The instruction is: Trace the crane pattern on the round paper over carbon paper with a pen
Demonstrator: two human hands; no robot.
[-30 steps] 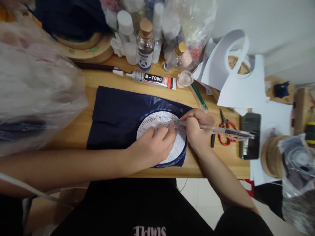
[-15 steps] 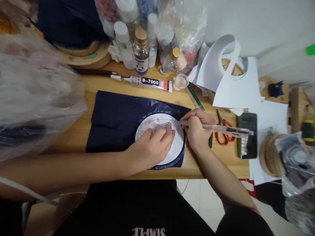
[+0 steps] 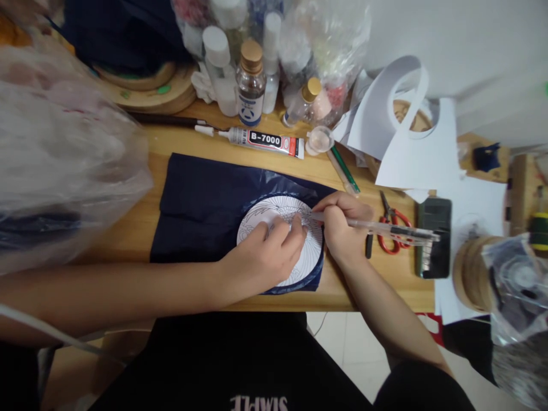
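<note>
Head view: a round paper disc (image 3: 256, 221) printed with fine line work lies just right of centre in the frame, on top of a dark blue sheet (image 3: 201, 205) that is spread flat on the wooden table (image 3: 128, 240).

- **Left hand** (image 3: 265, 260): fingers bent, fingertips pressed down on the middle of the disc. It pins the disc and grips nothing.
- **Right hand** (image 3: 342, 225): pinches a clear pen (image 3: 385, 229) in a writing grip. The tip touches the disc near its upper right edge, and the barrel points toward the right of the frame.

Handling, as a judgement: the disc looks thin, light and limp – likely to slide over the smooth sheet below and to crease if pinched hard. Flat fingertip pressure away from the pen tip suits it. To lift it, take hold at the rim. The blue sheet appears equally thin and already shows fold lines.

Surroundings: red-handled scissors (image 3: 390, 244) and a dark phone (image 3: 436, 214) lie to the right, under the pen's far end. A glue tube (image 3: 265, 140) lies along the sheet's upper edge, with a cork-capped bottle (image 3: 250, 83) among other containers above it. White card cut-outs (image 3: 419, 148) sit at upper right – a clear plastic bag (image 3: 64, 160) fills the left of the frame.
</note>
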